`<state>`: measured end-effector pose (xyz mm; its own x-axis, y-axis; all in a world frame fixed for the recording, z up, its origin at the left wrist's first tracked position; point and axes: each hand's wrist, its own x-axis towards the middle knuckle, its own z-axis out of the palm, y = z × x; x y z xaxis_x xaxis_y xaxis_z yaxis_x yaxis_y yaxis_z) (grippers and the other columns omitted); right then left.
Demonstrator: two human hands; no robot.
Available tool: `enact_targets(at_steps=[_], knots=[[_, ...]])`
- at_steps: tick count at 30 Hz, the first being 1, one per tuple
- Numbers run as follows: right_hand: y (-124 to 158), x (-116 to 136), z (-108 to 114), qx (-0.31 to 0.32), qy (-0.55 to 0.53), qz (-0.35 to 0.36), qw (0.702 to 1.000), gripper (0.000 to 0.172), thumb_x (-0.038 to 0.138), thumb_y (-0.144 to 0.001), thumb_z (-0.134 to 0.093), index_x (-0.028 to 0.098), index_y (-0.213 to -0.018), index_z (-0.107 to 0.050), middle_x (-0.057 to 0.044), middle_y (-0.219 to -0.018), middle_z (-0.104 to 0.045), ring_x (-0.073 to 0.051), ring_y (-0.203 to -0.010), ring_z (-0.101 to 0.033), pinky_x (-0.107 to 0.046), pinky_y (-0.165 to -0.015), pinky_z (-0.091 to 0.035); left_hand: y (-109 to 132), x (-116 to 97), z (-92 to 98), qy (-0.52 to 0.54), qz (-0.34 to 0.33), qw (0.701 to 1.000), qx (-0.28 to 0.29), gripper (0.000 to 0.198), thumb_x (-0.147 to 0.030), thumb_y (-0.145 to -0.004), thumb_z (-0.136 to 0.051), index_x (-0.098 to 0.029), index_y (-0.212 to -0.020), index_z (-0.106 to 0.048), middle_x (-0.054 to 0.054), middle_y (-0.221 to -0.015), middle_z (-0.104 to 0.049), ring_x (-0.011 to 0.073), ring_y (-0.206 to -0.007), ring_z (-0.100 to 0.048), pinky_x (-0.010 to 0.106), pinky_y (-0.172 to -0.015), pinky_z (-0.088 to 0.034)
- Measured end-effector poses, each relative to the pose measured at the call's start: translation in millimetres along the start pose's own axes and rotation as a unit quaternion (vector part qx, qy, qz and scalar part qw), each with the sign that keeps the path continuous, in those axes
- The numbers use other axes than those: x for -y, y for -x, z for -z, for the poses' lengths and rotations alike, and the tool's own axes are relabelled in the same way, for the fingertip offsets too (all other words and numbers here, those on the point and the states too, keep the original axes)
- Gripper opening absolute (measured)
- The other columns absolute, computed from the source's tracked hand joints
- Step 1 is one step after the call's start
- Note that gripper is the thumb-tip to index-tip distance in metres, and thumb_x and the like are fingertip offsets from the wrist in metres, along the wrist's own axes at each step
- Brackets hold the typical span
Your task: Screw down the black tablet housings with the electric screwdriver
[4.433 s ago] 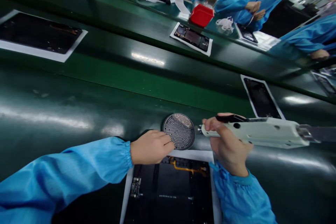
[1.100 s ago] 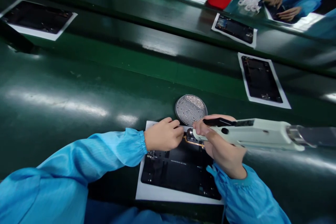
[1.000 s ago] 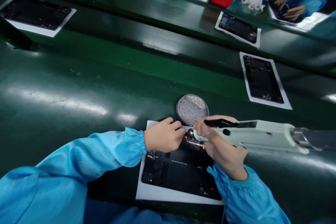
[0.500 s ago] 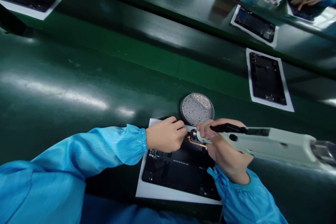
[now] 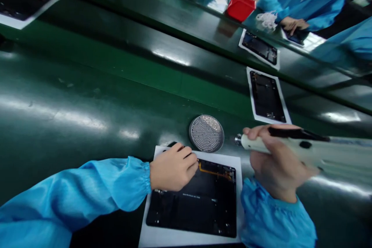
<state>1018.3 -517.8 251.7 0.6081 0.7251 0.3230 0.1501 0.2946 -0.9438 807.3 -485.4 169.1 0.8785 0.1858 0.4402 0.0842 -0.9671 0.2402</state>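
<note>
My right hand (image 5: pixel 276 159) is wrapped round a pale electric screwdriver (image 5: pixel 328 155), held nearly level with its metal tip to the right of the round dish and apart from the tablet. My left hand (image 5: pixel 174 168) rests with curled fingers over the upper left part of an opened black tablet (image 5: pixel 200 213); what its fingertips hold, if anything, is hidden. An orange flex cable (image 5: pixel 213 171) runs across the tablet's upper part. Under the tablet lies a white sheet (image 5: pixel 162 236). Just beyond it stands a round grey dish (image 5: pixel 207 133) with rows of small dots, probably screws.
Two more tablets on white sheets lie at the right, one nearer (image 5: pixel 267 97) and one farther (image 5: pixel 259 47). Another tablet (image 5: pixel 23 0) is at the far left. Across the bench are a red box (image 5: pixel 241 6), white strands (image 5: pixel 266 20) and a co-worker's hands (image 5: pixel 295 25).
My right hand has drawn the screwdriver away from the tablet to the right, baring the tablet's right side. My left hand stays on the tablet. The view has shifted, showing more of the far side.
</note>
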Motion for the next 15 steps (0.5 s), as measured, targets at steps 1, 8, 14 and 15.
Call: enact_targets(at_steps=[1, 8, 14, 15], knots=[[-9, -4, 0, -0.023, 0.005, 0.0, 1.0, 0.017, 0.015, -0.07, -0.073, 0.018, -0.085, -0.065, 0.002, -0.063, -0.059, -0.015, -0.063, -0.059, -0.038, -0.075, -0.055, 0, 0, 0.2, 0.003, 0.001, 1.0, 0.0, 0.02, -0.02, -0.098, -0.052, -0.008, -0.103, -0.068, 0.01, -0.093, -0.062, 0.0235, -0.083, -0.054, 0.04, -0.073, -0.041], [-23, -30, -6, -0.048, -0.013, -0.039, 0.998, 0.021, 0.016, -0.064, -0.075, 0.017, -0.082, -0.063, 0.003, -0.061, -0.059, -0.015, -0.059, -0.058, -0.036, -0.069, -0.053, 0, 2, 4.0, 0.023, 0.01, 1.0, 0.016, 0.022, -0.025, -0.099, -0.051, -0.008, -0.101, -0.066, 0.01, -0.093, -0.062, 0.0237, -0.084, -0.054, 0.039, -0.072, -0.041], [-17, -35, -5, -0.036, -0.023, -0.056, 0.998, 0.023, 0.015, -0.063, -0.077, 0.016, -0.08, -0.063, 0.003, -0.061, -0.057, -0.014, -0.058, -0.056, -0.034, -0.064, -0.052, -1, 1, 4.1, 0.022, 0.018, 0.999, 0.035, 0.022, -0.026, -0.098, -0.053, -0.009, -0.102, -0.066, 0.01, -0.096, -0.062, 0.0238, -0.086, -0.054, 0.039, -0.071, -0.04], [-17, -37, -6, -0.036, -0.024, -0.058, 0.997, 0.023, 0.015, -0.063, -0.078, 0.016, -0.08, -0.063, 0.003, -0.061, -0.057, -0.014, -0.058, -0.056, -0.034, -0.064, -0.052, -1, 0, 4.3, 0.02, 0.019, 0.999, 0.04, 0.022, -0.027, -0.098, -0.054, -0.009, -0.102, -0.066, 0.01, -0.097, -0.062, 0.0241, -0.086, -0.055, 0.04, -0.071, -0.041]])
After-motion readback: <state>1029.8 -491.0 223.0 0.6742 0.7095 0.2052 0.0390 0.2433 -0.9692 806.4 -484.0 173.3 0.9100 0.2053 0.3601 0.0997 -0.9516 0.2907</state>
